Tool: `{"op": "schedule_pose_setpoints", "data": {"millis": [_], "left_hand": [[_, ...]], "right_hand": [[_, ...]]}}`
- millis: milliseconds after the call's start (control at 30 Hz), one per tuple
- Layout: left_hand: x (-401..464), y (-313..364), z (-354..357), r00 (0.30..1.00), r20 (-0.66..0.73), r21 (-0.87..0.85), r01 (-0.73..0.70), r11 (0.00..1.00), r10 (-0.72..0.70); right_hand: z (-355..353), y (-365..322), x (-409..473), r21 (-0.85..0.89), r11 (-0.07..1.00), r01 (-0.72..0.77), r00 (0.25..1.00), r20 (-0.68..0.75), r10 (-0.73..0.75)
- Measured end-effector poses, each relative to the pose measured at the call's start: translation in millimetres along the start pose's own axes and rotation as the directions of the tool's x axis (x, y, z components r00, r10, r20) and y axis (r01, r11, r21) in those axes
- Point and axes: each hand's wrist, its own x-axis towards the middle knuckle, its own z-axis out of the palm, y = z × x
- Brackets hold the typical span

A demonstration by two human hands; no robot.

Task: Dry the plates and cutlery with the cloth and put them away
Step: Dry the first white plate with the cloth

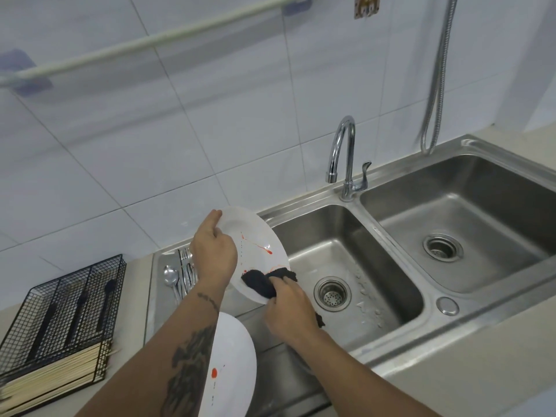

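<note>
At the far left of the bench (135,284) stands a black wire caddy (64,314) with dark-handled utensils upright in its compartments and pale sticks stacked below. Just right of it, cutlery (180,275) — a spoon and what look like forks, though the glare blurs them — lies on the drainboard. The left hand (213,251) grips the rim of a white plate (255,251), held tilted above the drainboard's edge. A second plate (231,368) sits lower down, partly under the left forearm. The right hand (285,308) is closed around a dark cloth (264,282), pressing it on the held plate's lower face. Beyond lies the double sink (391,332) and tap (343,158). The step in hand is wiping the first plate — next, probably, turning it to dry the back, with a firm rim grip since it may be slick.
</note>
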Motion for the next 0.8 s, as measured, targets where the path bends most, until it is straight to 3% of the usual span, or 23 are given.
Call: {"op": "schedule_pose_setpoints", "data": {"millis": [600, 800], "left_hand": [[-8.3, 6.3, -7.8, 0.996, 0.017, 0.048, -0.085, 0.995, 0.084], [-9.3, 3.0, -14.7, 0.999, 0.025, -0.011, -0.031, 0.999, 0.031]], "right_hand": [[-0.2, -3.9, -6.9, 0.072, 0.997, 0.013, 1.000, 0.003, -0.014], [-5.5, -3.1, -9.3, 0.028, 0.998, 0.049, 0.999, -0.018, -0.048]]}}
